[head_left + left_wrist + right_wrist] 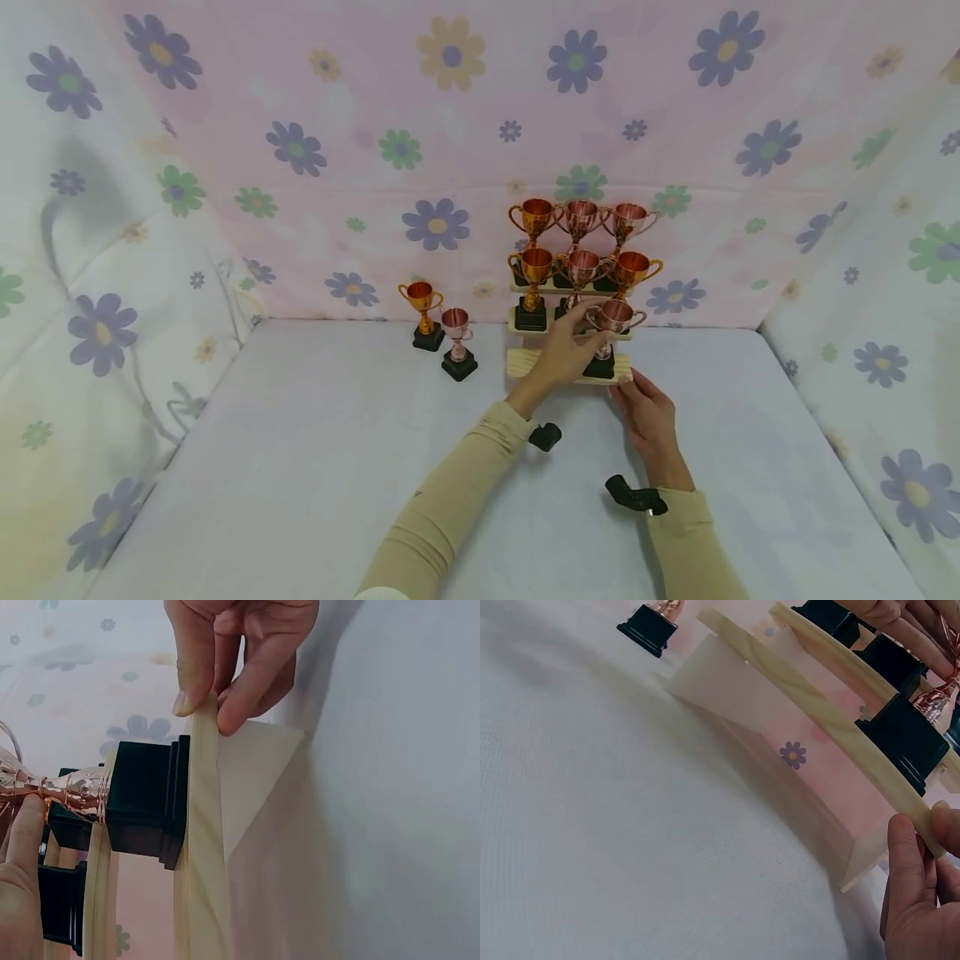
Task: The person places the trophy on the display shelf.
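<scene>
A three-tier wooden display rack (522,362) stands at the back, right of centre. On the right of its bottom shelf stands a rose-gold trophy cup (617,317) on a black base (907,742). My left hand (564,352) reaches in from the left and holds this trophy around its stem, thumb and fingers on either side. With thumb and fingers, my right hand (651,417) pinches the right end of the bottom shelf (202,795), close to the trophy's base. The trophy's base sits on the board.
Gold and rose-gold trophies fill the upper two tiers, such as a gold trophy (536,265) in the middle row. Left of the rack, a gold trophy (421,300) and a rose-gold trophy (456,329) stand on the white table (300,467). A flowered cloth (360,83) hangs behind.
</scene>
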A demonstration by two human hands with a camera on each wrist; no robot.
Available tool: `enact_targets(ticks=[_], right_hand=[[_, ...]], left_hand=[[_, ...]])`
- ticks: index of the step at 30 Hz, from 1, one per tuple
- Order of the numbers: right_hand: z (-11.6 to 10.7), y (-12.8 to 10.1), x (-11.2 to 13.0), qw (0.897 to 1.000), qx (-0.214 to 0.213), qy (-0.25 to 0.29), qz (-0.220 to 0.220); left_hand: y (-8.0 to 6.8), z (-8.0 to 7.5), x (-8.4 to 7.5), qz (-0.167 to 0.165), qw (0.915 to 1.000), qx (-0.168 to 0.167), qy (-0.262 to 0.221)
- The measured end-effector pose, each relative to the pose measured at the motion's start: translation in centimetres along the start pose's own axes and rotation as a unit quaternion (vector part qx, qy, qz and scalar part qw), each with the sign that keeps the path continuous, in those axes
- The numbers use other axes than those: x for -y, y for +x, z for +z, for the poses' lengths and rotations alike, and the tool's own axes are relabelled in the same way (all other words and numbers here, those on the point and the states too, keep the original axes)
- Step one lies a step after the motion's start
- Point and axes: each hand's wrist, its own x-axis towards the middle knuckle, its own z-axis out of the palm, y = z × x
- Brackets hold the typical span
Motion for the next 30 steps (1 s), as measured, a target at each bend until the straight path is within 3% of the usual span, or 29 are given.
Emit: enact_targets(ticks=[7, 23, 30], right_hand=[[-0.4, -0.2, -0.2, 1.000, 0.018, -0.001, -0.017], [-0.4, -0.4, -0.1, 0.999, 0.031, 0.017, -0.008], [-0.3, -0.3, -0.1, 0.999, 0.021, 0.024, -0.006]], left_hand=[[-0.2, 0.7, -0.3, -0.023, 0.9995, 0.004, -0.021], [-0.4, 2.4, -0.2, 0.006, 0.9981, -0.028, -0.055], [-0.6, 2.1, 0.0, -0.006, 0.9986, -0.020, -0.048]])
